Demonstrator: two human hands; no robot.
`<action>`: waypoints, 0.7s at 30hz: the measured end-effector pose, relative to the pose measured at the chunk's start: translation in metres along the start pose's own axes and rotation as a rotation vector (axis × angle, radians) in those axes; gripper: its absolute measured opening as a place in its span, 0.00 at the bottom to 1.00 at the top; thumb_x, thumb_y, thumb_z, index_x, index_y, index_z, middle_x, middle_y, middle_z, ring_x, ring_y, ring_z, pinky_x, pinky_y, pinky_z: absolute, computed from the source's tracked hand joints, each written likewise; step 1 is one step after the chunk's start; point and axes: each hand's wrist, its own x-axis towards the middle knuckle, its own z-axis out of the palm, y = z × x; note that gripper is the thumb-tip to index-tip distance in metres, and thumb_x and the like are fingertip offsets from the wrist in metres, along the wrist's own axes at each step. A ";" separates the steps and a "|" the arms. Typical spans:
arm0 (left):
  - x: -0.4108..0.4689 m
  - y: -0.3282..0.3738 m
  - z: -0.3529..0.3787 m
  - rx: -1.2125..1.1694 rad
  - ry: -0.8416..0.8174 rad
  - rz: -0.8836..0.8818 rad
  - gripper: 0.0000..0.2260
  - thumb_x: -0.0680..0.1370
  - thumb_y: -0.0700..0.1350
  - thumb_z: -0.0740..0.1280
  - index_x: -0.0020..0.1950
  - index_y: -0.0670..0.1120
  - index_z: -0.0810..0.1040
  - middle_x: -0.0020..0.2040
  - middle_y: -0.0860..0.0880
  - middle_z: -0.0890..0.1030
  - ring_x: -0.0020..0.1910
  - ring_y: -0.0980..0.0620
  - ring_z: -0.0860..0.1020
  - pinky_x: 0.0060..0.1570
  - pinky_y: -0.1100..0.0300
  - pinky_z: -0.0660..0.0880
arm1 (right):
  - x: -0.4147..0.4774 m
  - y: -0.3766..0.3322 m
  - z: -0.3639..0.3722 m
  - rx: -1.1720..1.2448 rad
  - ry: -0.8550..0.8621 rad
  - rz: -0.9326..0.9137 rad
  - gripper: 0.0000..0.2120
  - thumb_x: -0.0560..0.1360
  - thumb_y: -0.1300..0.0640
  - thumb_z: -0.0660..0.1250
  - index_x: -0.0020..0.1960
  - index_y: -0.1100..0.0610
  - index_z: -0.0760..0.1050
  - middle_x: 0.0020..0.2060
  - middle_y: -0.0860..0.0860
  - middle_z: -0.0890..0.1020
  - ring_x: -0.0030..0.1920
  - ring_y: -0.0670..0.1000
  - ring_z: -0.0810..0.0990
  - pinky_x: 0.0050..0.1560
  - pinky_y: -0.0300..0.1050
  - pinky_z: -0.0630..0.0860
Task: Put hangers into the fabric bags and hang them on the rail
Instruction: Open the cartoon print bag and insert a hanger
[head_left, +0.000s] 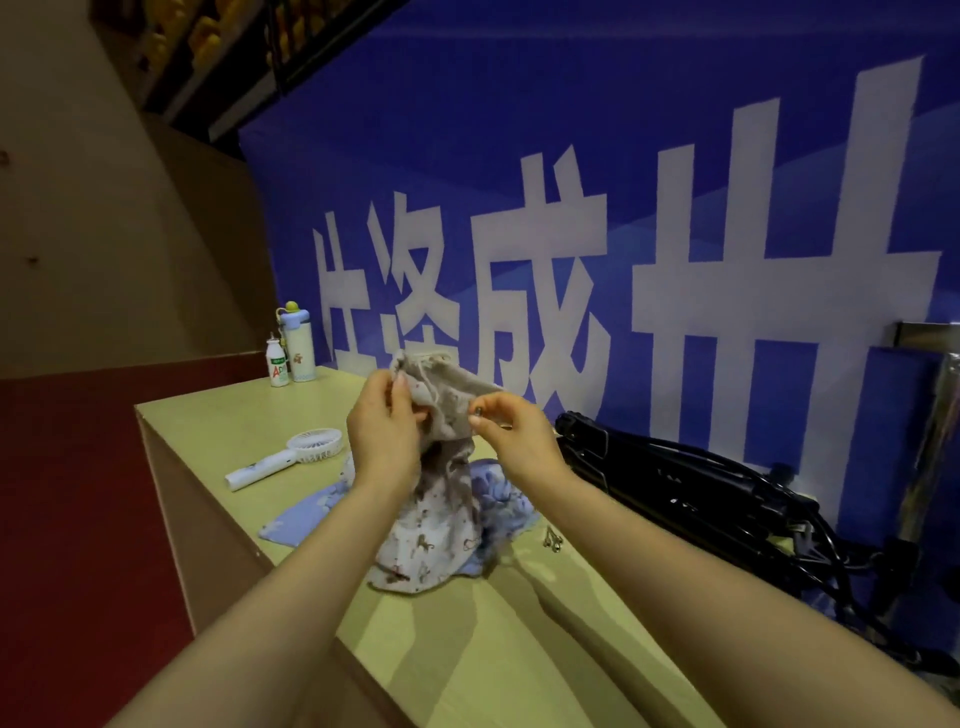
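I hold a beige fabric bag (431, 525) with small brown prints upright above the table; its bottom rests on the tabletop. My left hand (382, 421) pinches the bag's left top edge. My right hand (511, 426) pinches the right top edge, with a small metal piece showing at its fingertips. A blue patterned fabric bag (306, 514) lies flat on the table behind and under the beige one. A heap of black hangers (691, 488) lies at the right against the blue wall. A chrome rail post (930, 431) stands at the far right.
The pale green table (218, 426) carries a white handheld fan (283, 457), a small white drink bottle (278, 362) and a flask with a blue lid (298, 340) at the far corner. Small metal clips (553, 538) lie near the hangers. Red floor lies to the left.
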 end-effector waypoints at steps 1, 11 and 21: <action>0.004 0.010 -0.005 -0.017 0.035 0.020 0.11 0.82 0.45 0.56 0.44 0.42 0.72 0.38 0.49 0.77 0.42 0.47 0.78 0.45 0.54 0.78 | 0.004 -0.006 0.001 -0.014 -0.027 -0.004 0.03 0.76 0.62 0.66 0.48 0.60 0.78 0.50 0.53 0.81 0.55 0.51 0.79 0.58 0.47 0.76; 0.022 0.080 -0.108 0.093 0.502 0.335 0.10 0.82 0.41 0.52 0.48 0.37 0.70 0.43 0.45 0.71 0.43 0.51 0.69 0.43 0.63 0.61 | -0.028 -0.103 0.086 0.053 -0.396 -0.248 0.06 0.75 0.68 0.66 0.50 0.69 0.76 0.59 0.62 0.78 0.62 0.54 0.76 0.63 0.43 0.73; 0.003 0.095 -0.209 0.227 0.478 0.042 0.16 0.82 0.45 0.50 0.49 0.36 0.73 0.55 0.34 0.77 0.56 0.39 0.75 0.57 0.49 0.68 | -0.099 -0.158 0.114 0.199 -0.249 -0.386 0.03 0.76 0.62 0.66 0.49 0.59 0.78 0.45 0.49 0.80 0.46 0.47 0.78 0.49 0.40 0.75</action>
